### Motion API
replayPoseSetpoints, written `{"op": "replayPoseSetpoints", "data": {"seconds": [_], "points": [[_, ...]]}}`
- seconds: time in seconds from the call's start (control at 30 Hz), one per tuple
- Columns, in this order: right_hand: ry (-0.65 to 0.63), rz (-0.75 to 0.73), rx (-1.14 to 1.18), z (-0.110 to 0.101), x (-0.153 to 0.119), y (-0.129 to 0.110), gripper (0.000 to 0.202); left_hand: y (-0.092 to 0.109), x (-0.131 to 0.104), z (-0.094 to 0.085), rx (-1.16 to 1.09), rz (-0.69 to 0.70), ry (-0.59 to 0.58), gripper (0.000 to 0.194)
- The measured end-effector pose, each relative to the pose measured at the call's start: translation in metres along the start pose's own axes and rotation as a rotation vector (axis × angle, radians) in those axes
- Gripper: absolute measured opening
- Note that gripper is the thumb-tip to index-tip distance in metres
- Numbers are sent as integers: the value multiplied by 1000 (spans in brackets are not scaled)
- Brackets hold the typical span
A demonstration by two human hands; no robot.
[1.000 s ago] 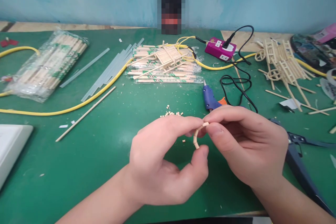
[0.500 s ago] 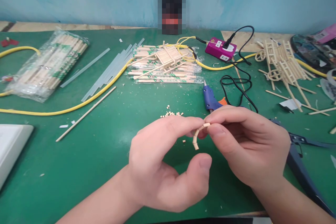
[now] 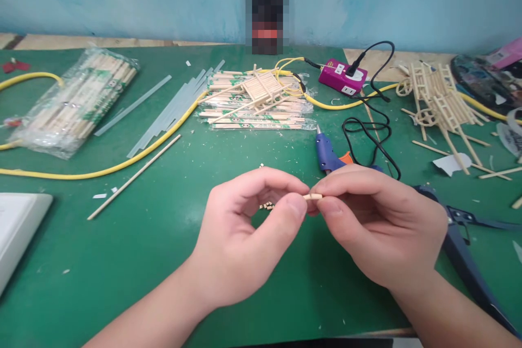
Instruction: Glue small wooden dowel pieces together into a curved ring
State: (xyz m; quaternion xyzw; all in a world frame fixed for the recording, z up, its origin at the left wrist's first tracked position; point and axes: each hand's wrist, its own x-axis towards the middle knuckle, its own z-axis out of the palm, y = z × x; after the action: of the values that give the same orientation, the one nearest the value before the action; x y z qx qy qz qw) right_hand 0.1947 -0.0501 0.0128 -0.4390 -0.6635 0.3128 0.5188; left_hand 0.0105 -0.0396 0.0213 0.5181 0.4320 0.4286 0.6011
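Note:
A curved strip of short wooden stick pieces point(image 3: 313, 197) is pinched between my two hands, above the green table. My left hand point(image 3: 253, 228) closes its thumb and forefinger on the strip's left part, hiding most of the curve. At the other end, my right hand point(image 3: 383, 223) grips it between thumb and fingertips. Behind my left fingers lie small cut wooden bits point(image 3: 267, 206), partly covered. Just beyond my right hand rests a blue glue gun point(image 3: 326, 152) with an orange trigger. Blue-handled cutters point(image 3: 465, 250) lie beside my right wrist.
Wrapped chopsticks point(image 3: 261, 119) lie at the back middle, a small stick frame point(image 3: 263, 89) on top. Another chopstick pack point(image 3: 81, 98) and clear glue sticks point(image 3: 171, 109) are left. A purple power socket point(image 3: 342, 77), yellow cable point(image 3: 101, 175) and stick models point(image 3: 440, 92) stand around.
My left thumb has come up and closed against the fingers on the curved strip, whose lower end is now covered. My right hand keeps its pinch with little movement.

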Motion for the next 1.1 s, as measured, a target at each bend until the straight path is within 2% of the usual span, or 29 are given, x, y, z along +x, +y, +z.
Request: {"op": "replayPoseSetpoints", "data": {"seconds": [0.07,0.2,0.53,0.73,0.87,1.1], "points": [[-11,-15,8,0,0,1,32,1,2,0,-49,-60,-24,8],[-26,-29,2,0,0,3,32,1,3,0,-40,-87,-35,9],[-38,-23,-19,-1,-2,5,33,0,0,2,95,17,2,11],[-21,-31,-63,-2,-1,3,30,-2,0,1,58,27,-20,8],[-29,-25,-45,-2,-1,3,30,-3,0,1,113,42,6,10],[-37,26,19,0,-4,8,40,-4,1,2,185,85,26,13]]}}
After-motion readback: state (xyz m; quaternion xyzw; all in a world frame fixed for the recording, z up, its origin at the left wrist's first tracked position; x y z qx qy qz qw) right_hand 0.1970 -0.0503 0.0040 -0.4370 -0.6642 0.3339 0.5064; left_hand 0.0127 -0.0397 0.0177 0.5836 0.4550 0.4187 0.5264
